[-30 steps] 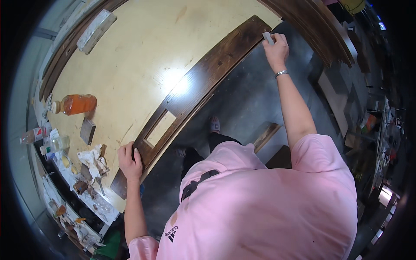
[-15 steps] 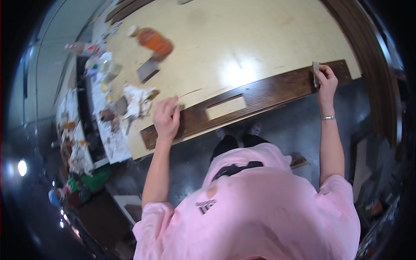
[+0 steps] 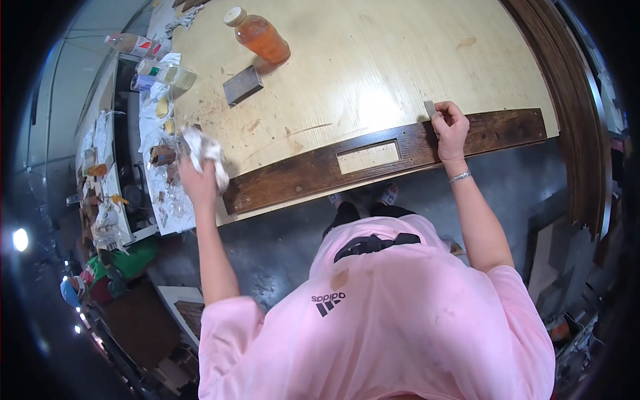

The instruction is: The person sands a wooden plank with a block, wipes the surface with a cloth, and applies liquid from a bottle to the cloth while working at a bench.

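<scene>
A long dark brown wooden board (image 3: pixel 287 177) lies along the near edge of the pale table, with a rectangular cutout through it. Beyond its left end, my left hand (image 3: pixel 201 181) is closed on a crumpled white rag (image 3: pixel 212 152) with brownish stains. Over the right half of the board, my right hand (image 3: pixel 452 133) pinches a small thin greyish piece (image 3: pixel 429 108) between thumb and fingers. That piece stands up at the board's far edge; its exact kind is not clear.
A bottle of orange liquid (image 3: pixel 263 40) and a grey block (image 3: pixel 243 85) stand on the table (image 3: pixel 347 60). At left, a clear bottle (image 3: pixel 137 45) and a jar (image 3: pixel 175 76) sit among stained papers. Long dark boards (image 3: pixel 567 87) line the right side.
My left hand has moved left off the board and taken hold of the rag that was lying on the table. My right hand has shifted left along the board with the thin piece.
</scene>
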Motion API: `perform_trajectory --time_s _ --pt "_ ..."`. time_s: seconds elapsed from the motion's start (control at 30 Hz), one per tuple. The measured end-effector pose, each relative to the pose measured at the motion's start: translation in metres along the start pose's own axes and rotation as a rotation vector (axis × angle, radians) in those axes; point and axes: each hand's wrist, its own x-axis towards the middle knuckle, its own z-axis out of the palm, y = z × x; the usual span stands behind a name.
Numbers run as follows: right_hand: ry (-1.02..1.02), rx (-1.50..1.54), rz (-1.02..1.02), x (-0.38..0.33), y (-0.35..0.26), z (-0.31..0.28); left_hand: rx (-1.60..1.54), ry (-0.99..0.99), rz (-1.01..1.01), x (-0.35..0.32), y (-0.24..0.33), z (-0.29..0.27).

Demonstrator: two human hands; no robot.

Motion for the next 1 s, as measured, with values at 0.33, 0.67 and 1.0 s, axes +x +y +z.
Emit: perform_trajectory --time_s 0.33,0.67,1.0 --pt "0.008 -0.086 0.014 0.002 -0.006 0.000 -0.056 -0.448 0.906 -0.145 0.161 0.187" --pt "0.032 -0.036 0.018 0.004 0.003 -0.002 -0.002 -0.376 0.698 -0.128 0.124 0.093" --pt "0.057 -0.050 -0.020 0.004 0.000 0.003 0.064 -0.426 0.887 -0.128 0.126 0.108"
